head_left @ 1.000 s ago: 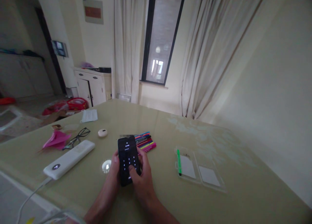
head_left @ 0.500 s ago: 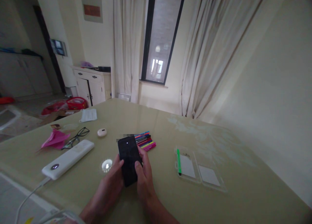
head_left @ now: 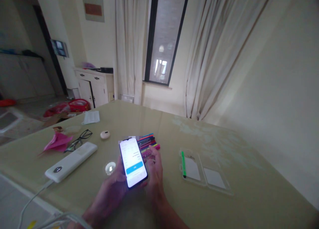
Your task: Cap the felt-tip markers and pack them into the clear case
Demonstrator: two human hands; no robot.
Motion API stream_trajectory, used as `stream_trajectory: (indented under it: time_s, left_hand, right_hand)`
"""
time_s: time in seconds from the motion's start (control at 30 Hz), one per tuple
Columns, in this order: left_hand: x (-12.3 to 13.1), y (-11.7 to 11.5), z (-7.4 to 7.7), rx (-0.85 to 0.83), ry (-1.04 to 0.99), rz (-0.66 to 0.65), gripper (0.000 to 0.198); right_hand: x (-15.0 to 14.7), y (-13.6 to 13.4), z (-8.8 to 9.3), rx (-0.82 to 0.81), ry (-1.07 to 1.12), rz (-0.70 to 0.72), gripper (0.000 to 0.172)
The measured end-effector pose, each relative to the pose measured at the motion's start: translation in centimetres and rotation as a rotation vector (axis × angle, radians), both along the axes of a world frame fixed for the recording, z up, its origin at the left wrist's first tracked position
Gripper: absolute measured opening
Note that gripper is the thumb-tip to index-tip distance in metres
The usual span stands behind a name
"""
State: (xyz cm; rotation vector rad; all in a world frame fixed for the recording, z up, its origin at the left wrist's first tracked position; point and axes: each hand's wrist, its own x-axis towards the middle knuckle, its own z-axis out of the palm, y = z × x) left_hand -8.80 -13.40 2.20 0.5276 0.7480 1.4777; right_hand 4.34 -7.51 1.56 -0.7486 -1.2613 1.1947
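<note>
My left hand is wrapped round the left edge of a smartphone, holding it tilted above the table. Its screen is lit white with a blue button across the lower part; the text is too small to read. Beside the phone's right edge is my right hand, its index finger extended and its thumb off the screen. Some of its lower fingers are hidden near the phone. Just behind lie several coloured felt-tip pens. A small clear round object sits to the left of my left hand.
On the left are a white power bank with a cable, eyeglasses, a pink piece, a face mask and a small pale case. To the right, an open clear plastic case holds a green pen.
The phone's screen has gone from dark to lit. My right thumb has lifted off the screen, and my right hand has shifted slightly right with its index finger raised.
</note>
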Motion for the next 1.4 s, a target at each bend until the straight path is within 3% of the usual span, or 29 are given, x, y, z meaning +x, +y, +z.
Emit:
stream_trajectory:
  time_s: [0.13, 0.23, 0.43, 0.6, 0.73, 0.9, 1.4]
  left_hand:
    - [0.4, 0.2, -0.1, 0.024, 0.015, -0.003, 0.104]
    - [0.6, 0.1, -0.2, 0.035, 0.036, -0.037, 0.105]
    - [0.6, -0.4, 0.2, 0.02, -0.016, -0.042, 0.109]
    - [0.3, -0.2, 0.4, -0.026, 0.025, 0.032, 0.114]
    - [0.1, 0.3, -0.1, -0.031, 0.06, 0.08, 0.118]
    - [0.0, 0.2, -0.6, -0.019, 0.058, 0.141, 0.115]
    - [0.5, -0.2, 0.3, -0.013, 0.159, 0.207, 0.11]
  right_hand:
    - [3.0, 1.5, 2.6, 0.115, -0.15, -0.234, 0.04]
    - [6.5, 3.1, 3.3, 0.215, -0.326, -0.277, 0.036]
    - [16.0, 6.5, 0.8, 0.437, -0.949, -0.333, 0.035]
    - [21.7, 7.9, -1.9, 0.397, -1.201, -0.41, 0.037]
    - [22.5, 8.3, -3.1, 0.323, -1.188, -0.399, 0.041]
    - [22.3, 8.5, -3.3, 0.293, -1.225, -0.37, 0.041]
    - [22.4, 8.4, -3.1, 0.277, -1.286, -0.341, 0.039]
